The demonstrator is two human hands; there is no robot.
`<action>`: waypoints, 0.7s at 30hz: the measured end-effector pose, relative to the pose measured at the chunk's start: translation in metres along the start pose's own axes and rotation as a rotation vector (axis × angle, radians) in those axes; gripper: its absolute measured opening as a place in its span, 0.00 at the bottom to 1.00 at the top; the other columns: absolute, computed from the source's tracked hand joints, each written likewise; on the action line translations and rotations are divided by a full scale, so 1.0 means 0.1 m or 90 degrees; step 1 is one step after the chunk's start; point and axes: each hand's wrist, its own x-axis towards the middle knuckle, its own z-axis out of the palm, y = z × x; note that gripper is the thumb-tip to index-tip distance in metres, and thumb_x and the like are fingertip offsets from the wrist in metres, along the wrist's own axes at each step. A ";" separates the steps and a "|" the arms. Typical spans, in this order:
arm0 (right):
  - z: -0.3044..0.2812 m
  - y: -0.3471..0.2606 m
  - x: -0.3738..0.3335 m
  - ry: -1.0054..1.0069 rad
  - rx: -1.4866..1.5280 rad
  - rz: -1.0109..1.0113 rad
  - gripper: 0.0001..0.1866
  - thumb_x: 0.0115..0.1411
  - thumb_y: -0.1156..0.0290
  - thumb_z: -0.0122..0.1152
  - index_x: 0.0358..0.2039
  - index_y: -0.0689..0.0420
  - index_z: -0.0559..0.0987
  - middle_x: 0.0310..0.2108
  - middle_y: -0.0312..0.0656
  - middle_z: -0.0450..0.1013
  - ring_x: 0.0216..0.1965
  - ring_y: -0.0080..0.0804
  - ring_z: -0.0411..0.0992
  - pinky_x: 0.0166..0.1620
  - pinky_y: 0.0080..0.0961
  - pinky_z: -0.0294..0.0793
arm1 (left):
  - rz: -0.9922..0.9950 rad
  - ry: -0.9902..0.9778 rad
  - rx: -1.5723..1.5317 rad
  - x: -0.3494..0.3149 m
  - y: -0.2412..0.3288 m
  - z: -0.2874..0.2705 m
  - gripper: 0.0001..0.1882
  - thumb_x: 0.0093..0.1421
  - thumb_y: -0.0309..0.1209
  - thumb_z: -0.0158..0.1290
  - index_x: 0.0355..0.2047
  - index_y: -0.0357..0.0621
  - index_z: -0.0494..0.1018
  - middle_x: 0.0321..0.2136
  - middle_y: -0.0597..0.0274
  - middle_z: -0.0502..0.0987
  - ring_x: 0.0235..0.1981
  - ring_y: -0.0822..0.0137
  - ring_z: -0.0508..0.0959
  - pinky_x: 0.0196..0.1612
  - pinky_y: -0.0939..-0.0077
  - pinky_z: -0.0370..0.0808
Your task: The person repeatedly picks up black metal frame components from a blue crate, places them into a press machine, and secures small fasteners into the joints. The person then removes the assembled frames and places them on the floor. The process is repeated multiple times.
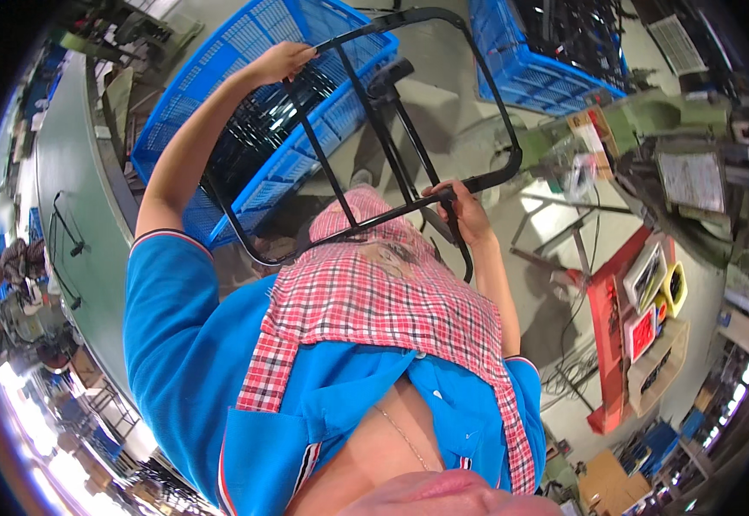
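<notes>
A black tubular metal frame (402,210) with rounded corners and crossbars is held up in front of my apron. My left hand (284,63) is closed around its upper left side, above a blue plastic crate (177,99). On the near right, the fingers of my right hand (467,215) are wrapped round a black bar of the frame, where a shorter tube joins it. Black metal parts (263,129) fill the bottom of the crate, seen partly through the frame.
A second blue crate (546,82) with black parts stands at the far right. To my left is a green-topped table (91,249) bearing thin bent black rods (63,225). A red stand (608,344) with small bins and a green machine (650,116) are on the right.
</notes>
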 end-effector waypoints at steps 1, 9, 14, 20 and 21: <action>-0.03 -0.01 -0.06 0.000 -0.030 0.062 0.19 0.67 0.56 0.46 0.38 0.61 0.77 0.39 0.46 0.76 0.22 0.21 0.66 0.28 0.16 0.67 | -0.017 0.017 0.035 0.04 -0.12 0.22 0.23 0.69 0.47 0.39 0.48 0.43 0.72 0.17 0.69 0.63 0.20 0.75 0.68 0.26 0.76 0.70; -0.17 0.30 -0.19 0.186 -0.044 0.215 0.20 0.59 0.54 0.58 0.35 0.61 0.78 0.20 0.33 0.67 0.21 0.21 0.64 0.26 0.18 0.63 | 0.052 -0.010 0.075 -1.07 0.73 1.75 0.23 0.61 0.44 0.51 0.50 0.44 0.67 0.50 0.46 0.69 0.48 0.48 0.73 0.52 0.58 0.70; -0.26 0.14 -0.29 0.316 0.057 0.187 0.17 0.56 0.56 0.63 0.22 0.55 0.72 0.18 0.33 0.65 0.16 0.21 0.62 0.20 0.22 0.59 | 0.090 -0.308 -0.102 -1.26 1.27 1.98 0.17 0.62 0.41 0.50 0.41 0.40 0.74 0.34 0.44 0.77 0.37 0.47 0.77 0.41 0.59 0.73; -0.48 -0.16 -0.24 0.192 -0.177 0.118 0.27 0.64 0.49 0.51 0.46 0.63 0.76 0.30 0.34 0.69 0.21 0.20 0.59 0.24 0.19 0.59 | 0.213 -0.292 0.080 -0.57 1.41 2.00 0.14 0.63 0.39 0.48 0.39 0.39 0.71 0.26 0.42 0.75 0.31 0.42 0.76 0.35 0.54 0.72; -0.55 -0.22 -0.24 0.165 -0.253 0.153 0.25 0.65 0.50 0.49 0.53 0.56 0.73 0.33 0.35 0.69 0.24 0.21 0.60 0.30 0.19 0.63 | 0.194 -0.289 0.131 -0.34 1.44 1.94 0.14 0.63 0.39 0.48 0.37 0.39 0.71 0.25 0.43 0.75 0.31 0.42 0.76 0.35 0.54 0.72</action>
